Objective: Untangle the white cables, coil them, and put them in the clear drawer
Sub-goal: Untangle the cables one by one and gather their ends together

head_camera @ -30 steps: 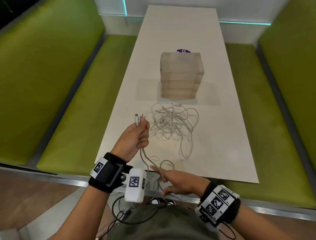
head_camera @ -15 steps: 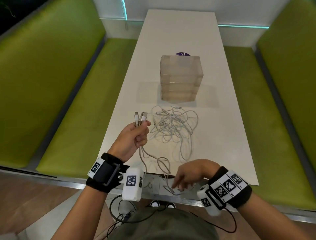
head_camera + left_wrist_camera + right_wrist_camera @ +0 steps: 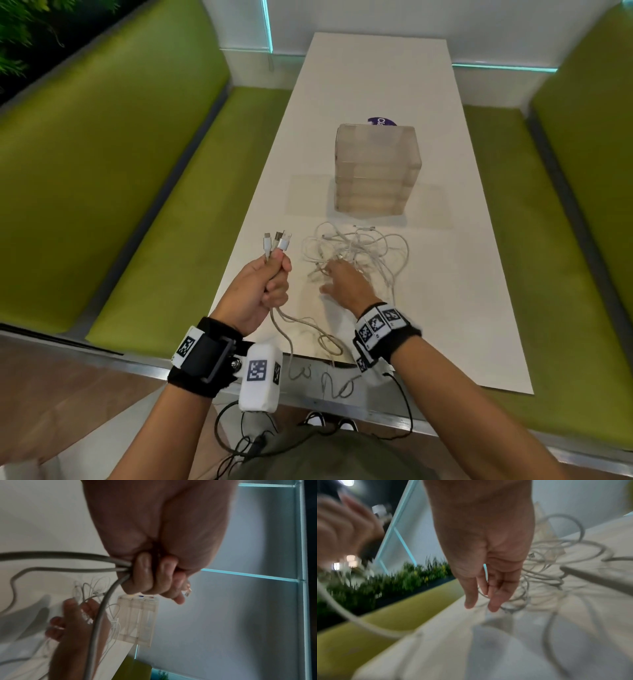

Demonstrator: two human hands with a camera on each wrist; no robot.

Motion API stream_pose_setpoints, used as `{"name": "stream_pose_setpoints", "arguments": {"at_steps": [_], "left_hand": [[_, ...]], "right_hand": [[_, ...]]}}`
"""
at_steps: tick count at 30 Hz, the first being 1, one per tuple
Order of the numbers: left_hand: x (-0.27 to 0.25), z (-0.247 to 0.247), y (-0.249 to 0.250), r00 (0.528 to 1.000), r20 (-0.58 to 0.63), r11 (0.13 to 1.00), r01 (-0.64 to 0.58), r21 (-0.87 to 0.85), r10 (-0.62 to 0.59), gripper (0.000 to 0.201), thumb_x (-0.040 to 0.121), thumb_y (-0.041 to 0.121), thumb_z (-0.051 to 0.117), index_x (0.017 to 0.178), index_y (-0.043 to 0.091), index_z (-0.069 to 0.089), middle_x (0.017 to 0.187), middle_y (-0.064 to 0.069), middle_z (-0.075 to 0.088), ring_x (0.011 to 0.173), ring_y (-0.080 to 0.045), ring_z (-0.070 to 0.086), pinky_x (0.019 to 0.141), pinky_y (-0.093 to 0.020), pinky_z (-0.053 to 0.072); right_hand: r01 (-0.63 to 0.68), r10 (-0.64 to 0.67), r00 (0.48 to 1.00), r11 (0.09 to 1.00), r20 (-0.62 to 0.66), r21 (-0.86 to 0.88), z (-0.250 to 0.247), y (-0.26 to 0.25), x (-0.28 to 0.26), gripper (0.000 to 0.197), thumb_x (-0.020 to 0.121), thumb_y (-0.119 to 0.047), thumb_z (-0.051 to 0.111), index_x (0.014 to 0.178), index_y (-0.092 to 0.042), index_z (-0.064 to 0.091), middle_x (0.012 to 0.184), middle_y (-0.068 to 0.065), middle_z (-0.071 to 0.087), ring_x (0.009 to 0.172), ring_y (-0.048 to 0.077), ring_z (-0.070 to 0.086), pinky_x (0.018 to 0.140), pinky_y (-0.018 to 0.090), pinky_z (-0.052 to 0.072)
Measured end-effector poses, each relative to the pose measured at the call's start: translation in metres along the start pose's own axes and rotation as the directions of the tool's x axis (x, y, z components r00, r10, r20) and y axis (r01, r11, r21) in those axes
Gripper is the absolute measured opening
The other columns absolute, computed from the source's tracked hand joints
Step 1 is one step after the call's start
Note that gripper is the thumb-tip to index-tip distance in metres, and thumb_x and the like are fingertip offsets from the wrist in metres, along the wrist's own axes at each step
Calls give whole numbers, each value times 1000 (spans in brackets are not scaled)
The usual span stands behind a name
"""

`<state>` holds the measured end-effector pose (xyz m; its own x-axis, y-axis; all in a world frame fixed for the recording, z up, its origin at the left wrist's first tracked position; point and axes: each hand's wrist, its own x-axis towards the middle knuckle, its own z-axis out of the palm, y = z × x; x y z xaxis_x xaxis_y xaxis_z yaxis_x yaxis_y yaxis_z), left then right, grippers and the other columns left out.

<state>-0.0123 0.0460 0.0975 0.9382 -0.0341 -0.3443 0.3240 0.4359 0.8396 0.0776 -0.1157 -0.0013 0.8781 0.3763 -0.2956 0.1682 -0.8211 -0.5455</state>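
Observation:
My left hand [image 3: 265, 286] grips a bunch of white cables in its fist [image 3: 152, 577], with three plug ends [image 3: 277, 241] sticking up above the thumb. Their slack [image 3: 308, 334] trails down over the table's near edge. A tangled pile of white cables [image 3: 363, 251] lies on the white table [image 3: 445, 308] just in front of the clear drawer unit [image 3: 376, 169], whose drawers are closed. My right hand [image 3: 342, 282] reaches into the pile's near left side with straight, spread fingers [image 3: 494, 601] and holds nothing.
Green bench seats [image 3: 164, 246] run along both sides of the table. A purple sticker [image 3: 382, 121] shows behind the drawer unit. Black wires [image 3: 246, 442] hang from the wrist cameras near my lap.
My right hand has moved from the table's near edge forward to the tangled pile. The left hand has stayed where it was, still holding the cable ends.

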Motion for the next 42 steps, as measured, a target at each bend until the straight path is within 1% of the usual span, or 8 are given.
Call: {"name": "stream_pose_setpoints", "arguments": {"at_steps": [5,11,14,19,23,31,39,42], "left_hand": [[3,-8,3,997,-14,994,-70,79,72,15,94,14,48,88,6,59,51,9,26,42,-5,22,42,-19,19],[16,-1,-13,999,-29,993,-26,116,30,27,100,18,41,87,5,60,51,8,30,43,-6,23,43,-18,21],[18,-1,-22,1000,-14,986,-19,165,21,30,101,22,39,90,5,62,56,4,46,45,-6,32,44,-16,29],[26,1,-36,989,-125,976,-54,211,82,32,102,20,38,99,2,64,82,-7,70,65,-12,60,57,-19,46],[37,13,-41,991,-111,976,-47,211,72,32,102,20,38,108,-2,61,103,-17,69,91,-22,68,77,-26,56],[48,43,-39,992,45,947,-127,294,119,26,100,15,42,108,5,64,99,-16,70,92,-19,68,93,-31,52],[42,45,-35,976,2,963,-214,162,217,29,101,16,37,85,3,58,102,-10,70,105,-20,66,90,-27,51],[32,49,-27,969,33,962,-247,118,245,32,102,15,33,82,4,56,84,-9,69,102,-25,67,93,-30,51]], "right_hand": [[34,-30,997,998,-70,54,-7,9,2,13,86,-4,52,85,-12,63,101,11,61,91,28,59,77,35,46],[90,-79,994,983,75,-158,-17,20,-6,28,90,-13,56,118,-14,54,123,8,54,107,29,57,86,36,45],[121,-106,992,942,63,-312,-13,24,-10,17,90,-13,50,104,-11,60,112,10,55,99,31,58,76,37,46],[81,-60,996,929,-69,362,-41,19,-19,14,86,-3,58,80,-13,67,86,3,67,65,11,62,54,22,47],[182,-145,983,879,-116,440,-72,4,-36,15,89,-16,62,85,-5,71,69,-1,64,42,2,47,45,13,37],[254,-250,966,881,-65,400,-69,1,-37,29,87,-15,63,64,-32,61,62,-10,59,55,-8,52,56,7,35],[183,-199,962,978,185,95,-61,4,-35,19,82,-33,68,87,-14,68,89,-1,68,85,14,61,77,32,46],[130,-129,989,991,70,-14,-61,21,-28,12,88,-25,61,90,-14,66,98,2,68,93,23,62,79,36,47]]}}
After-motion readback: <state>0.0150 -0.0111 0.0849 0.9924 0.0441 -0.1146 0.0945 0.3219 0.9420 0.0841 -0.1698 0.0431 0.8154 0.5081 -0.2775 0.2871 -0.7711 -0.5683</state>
